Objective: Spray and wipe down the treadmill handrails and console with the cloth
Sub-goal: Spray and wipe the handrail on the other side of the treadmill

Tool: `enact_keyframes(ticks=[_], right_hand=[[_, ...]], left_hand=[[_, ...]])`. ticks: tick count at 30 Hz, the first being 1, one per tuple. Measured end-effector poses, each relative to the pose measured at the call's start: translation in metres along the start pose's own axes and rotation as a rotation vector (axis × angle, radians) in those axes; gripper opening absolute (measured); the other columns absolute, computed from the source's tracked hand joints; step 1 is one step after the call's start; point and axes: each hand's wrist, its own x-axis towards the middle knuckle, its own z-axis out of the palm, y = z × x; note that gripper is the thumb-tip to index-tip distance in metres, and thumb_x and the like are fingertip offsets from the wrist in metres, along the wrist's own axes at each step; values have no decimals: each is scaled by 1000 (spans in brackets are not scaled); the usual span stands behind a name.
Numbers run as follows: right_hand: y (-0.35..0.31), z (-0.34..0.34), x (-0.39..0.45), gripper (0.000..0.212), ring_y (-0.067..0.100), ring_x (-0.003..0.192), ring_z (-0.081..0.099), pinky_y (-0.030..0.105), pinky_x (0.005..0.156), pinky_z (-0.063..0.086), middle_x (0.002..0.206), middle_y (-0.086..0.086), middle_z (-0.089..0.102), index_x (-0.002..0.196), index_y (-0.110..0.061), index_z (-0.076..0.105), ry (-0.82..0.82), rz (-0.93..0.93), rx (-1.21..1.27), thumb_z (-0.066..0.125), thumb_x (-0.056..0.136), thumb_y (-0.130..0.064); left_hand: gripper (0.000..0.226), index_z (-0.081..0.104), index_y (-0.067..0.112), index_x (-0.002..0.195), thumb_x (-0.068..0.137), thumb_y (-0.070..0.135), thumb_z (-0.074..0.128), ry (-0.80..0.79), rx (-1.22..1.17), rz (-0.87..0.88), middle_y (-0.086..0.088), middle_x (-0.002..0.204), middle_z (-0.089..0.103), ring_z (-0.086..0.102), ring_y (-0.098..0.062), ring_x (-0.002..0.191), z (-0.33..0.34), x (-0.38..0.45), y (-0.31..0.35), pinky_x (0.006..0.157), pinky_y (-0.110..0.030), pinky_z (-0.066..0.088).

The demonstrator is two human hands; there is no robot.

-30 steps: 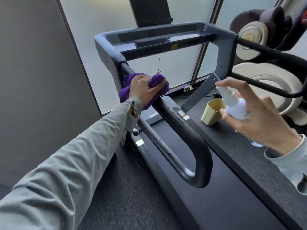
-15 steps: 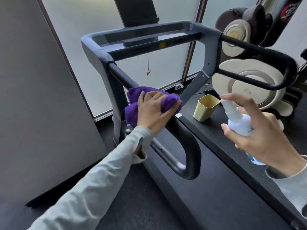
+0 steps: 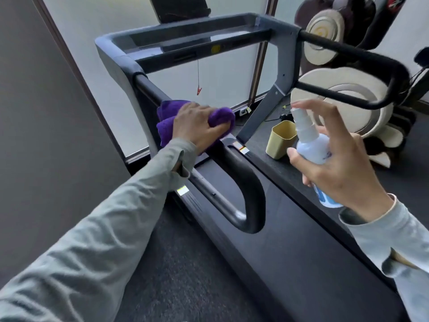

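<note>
My left hand point(image 3: 197, 126) grips a purple cloth point(image 3: 167, 119) wrapped around the upper bar of the left handrail point(image 3: 246, 180), a black loop that curves down and back. My right hand point(image 3: 341, 168) holds a white spray bottle point(image 3: 311, 145) upright over the belt, forefinger raised above the nozzle. The grey console point(image 3: 185, 40) spans the top, with a dark screen point(image 3: 178, 5) above it. The right handrail point(image 3: 371, 63) loops at the upper right. A red safety clip point(image 3: 199, 90) hangs on a cord from the console.
A beige cup point(image 3: 279, 140) stands on the treadmill's right side rail. A massage chair with cream pads point(image 3: 348, 108) sits to the right. A grey wall panel point(image 3: 46, 112) is close on the left, frosted windows point(image 3: 92, 24) behind. Dark carpet point(image 3: 185, 263) lies beside the belt point(image 3: 301, 252).
My left hand slid the cloth down the left handrail from near the console toward the bend. My right hand with the bottle stayed over the belt.
</note>
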Motion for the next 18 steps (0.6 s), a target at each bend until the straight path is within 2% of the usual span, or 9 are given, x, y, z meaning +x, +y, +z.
enact_keyframes(ticks=[2,6,8,11,13,16,18], right_hand=[[4,3,-2,62,26,48,55,37,51,52,63,14,56,130,-28,43,-3,6,20,69,80,-3],[10,7,-3,60,21,42,57,18,41,48,62,13,56,129,-28,44,-3,23,56,69,81,-3],[14,9,-4,60,21,40,57,17,41,47,62,14,55,130,-29,43,-4,40,60,68,82,-1],[16,10,-12,60,23,40,56,15,40,45,62,15,55,130,-27,43,5,54,84,66,82,0],[16,12,-20,60,24,40,54,15,40,44,63,16,54,130,-26,44,14,61,108,65,82,2],[19,14,-34,60,24,39,54,17,39,44,62,16,55,127,-30,45,49,99,132,65,81,2],[22,12,-43,61,26,39,54,27,41,47,62,17,55,125,-32,45,80,112,114,66,79,1]], left_hand=[[54,67,18,84,71,61,38,73,-123,97,1,83,67,55,-23,87,5,-35,31,86,-30,32],[44,66,18,89,72,53,47,108,-94,249,2,85,64,56,-25,87,11,-64,50,90,-36,35],[51,64,17,89,70,58,41,88,-38,183,0,88,66,57,-26,90,5,-40,29,89,-35,34],[57,62,16,84,67,65,36,43,15,-23,-6,91,67,56,-28,94,-8,-6,-4,88,-36,35],[57,62,17,79,66,65,35,44,12,-29,-5,87,67,56,-29,92,-5,-11,4,89,-36,34],[48,65,18,77,65,61,46,113,-69,119,1,80,67,57,-26,85,8,-58,57,90,-37,33],[44,66,20,79,62,58,52,112,-53,319,4,80,66,59,-24,87,20,-94,87,96,-38,33]])
